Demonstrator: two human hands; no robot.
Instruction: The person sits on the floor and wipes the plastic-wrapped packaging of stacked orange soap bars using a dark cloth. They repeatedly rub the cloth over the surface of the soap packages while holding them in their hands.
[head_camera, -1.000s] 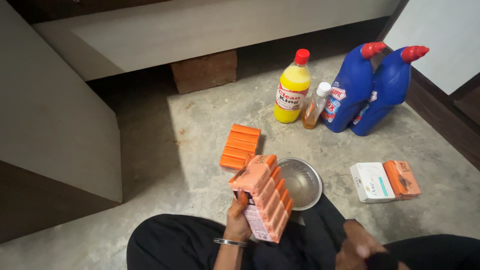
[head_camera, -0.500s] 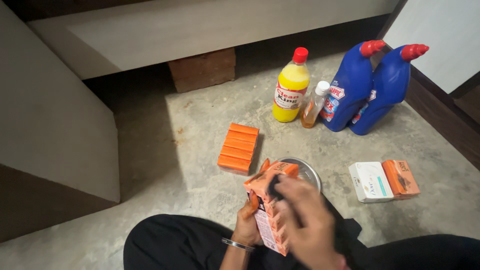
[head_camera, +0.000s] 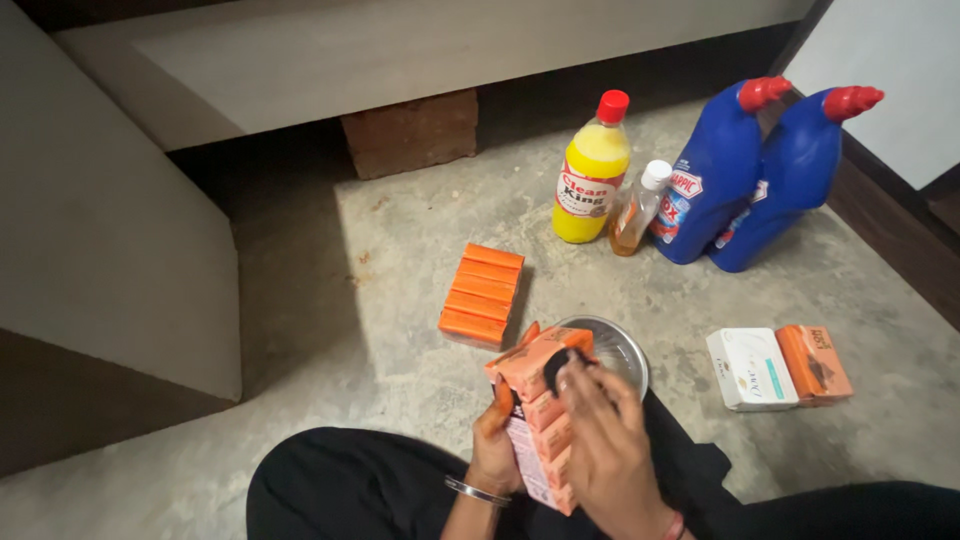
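Orange boxed soap pack (head_camera: 537, 420) gripped by left hand (head_camera: 497, 440), right hand (head_camera: 605, 440) fingers spread on its top (steel bowl (head_camera: 620, 350) behind)

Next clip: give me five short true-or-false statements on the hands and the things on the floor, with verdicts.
1. The left hand holds the pack of orange soap boxes. True.
2. The right hand rests on the floor. False: it is on the top of the pack.
3. The steel bowl lies just behind the pack. True.
4. The two blue bottles have white caps. False: their caps are red.
5. The yellow bottle lies on its side. False: it stands upright.
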